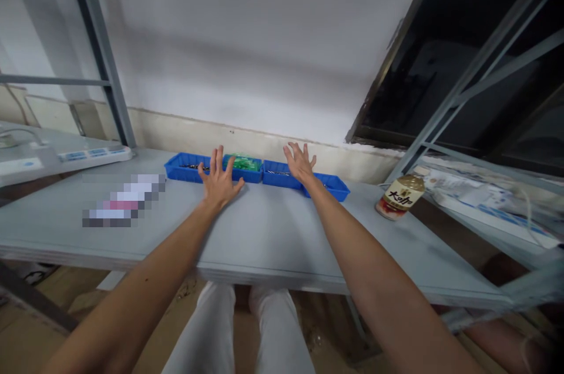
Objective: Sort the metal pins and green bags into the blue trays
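Both my arms reach out over a grey table (264, 233). My left hand (219, 181) is open with fingers spread, just in front of a row of blue trays (185, 167) along the wall. My right hand (300, 162) is open too, fingers spread, over the trays on the right (335, 186). One middle tray holds green pieces (242, 162); others hold small metal parts. Neither hand holds anything.
A bottle with a brown label (400, 196) lies tilted at the table's right end. A blurred flat item (123, 201) lies on the left. A white power strip (66, 157) sits on the left shelf. Metal shelf posts (103, 51) stand on both sides. A dark window (462, 68) is right.
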Motion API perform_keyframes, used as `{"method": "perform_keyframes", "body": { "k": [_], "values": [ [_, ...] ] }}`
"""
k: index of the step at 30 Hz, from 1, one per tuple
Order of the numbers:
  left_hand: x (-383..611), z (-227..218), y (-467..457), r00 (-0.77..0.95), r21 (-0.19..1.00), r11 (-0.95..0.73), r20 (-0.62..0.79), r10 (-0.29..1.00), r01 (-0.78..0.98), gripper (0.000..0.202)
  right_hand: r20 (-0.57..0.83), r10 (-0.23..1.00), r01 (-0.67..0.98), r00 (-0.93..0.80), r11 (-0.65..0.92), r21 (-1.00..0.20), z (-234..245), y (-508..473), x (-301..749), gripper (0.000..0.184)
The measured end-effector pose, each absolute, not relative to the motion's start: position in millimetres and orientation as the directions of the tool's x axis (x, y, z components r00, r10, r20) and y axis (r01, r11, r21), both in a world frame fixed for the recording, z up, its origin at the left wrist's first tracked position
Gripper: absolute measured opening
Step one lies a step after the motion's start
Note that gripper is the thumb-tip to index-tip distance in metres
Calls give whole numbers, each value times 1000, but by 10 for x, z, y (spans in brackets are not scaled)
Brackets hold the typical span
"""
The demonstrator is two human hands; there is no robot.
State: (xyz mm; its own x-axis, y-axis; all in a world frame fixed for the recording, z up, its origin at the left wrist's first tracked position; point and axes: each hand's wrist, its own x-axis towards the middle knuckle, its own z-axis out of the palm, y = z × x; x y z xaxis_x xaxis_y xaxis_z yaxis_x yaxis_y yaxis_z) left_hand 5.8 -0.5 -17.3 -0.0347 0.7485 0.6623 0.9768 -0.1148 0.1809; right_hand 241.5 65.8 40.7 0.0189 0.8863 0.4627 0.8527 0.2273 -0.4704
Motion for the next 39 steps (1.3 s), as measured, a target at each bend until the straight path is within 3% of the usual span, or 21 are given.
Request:
{"method": "perform_keyframes", "body": {
  "k": [5,12,16,21,27,32,39],
  "values": [
    [56,-221,6,3,142,-124,648,762,982,69,431,902,877,12,197,-438,284,612,2603,72],
    [65,-247,34,31,100,-115,604,796,988,83,415,905,969,-93,178,-171,180,445,2806,78],
    [42,-292,108,40,118,-127,561,827,985,85,341,932,980,-124,168,-104,82,413,2852,83],
    [26,-339,189,64,93,-132,525,848,987,83,254,954,976,-157,189,-106,36,426,2869,88],
    [29,-325,166,61,59,-107,522,851,992,85,261,941,968,-214,239,-69,35,361,2868,89],
    [-70,-63,265,193,-34,-205,514,836,978,71,237,952,955,-191,236,-177,124,440,2899,90],
    [-225,231,748,148,72,-202,453,879,977,68,268,951,934,-157,231,-274,296,715,2973,89]
  ]
}}
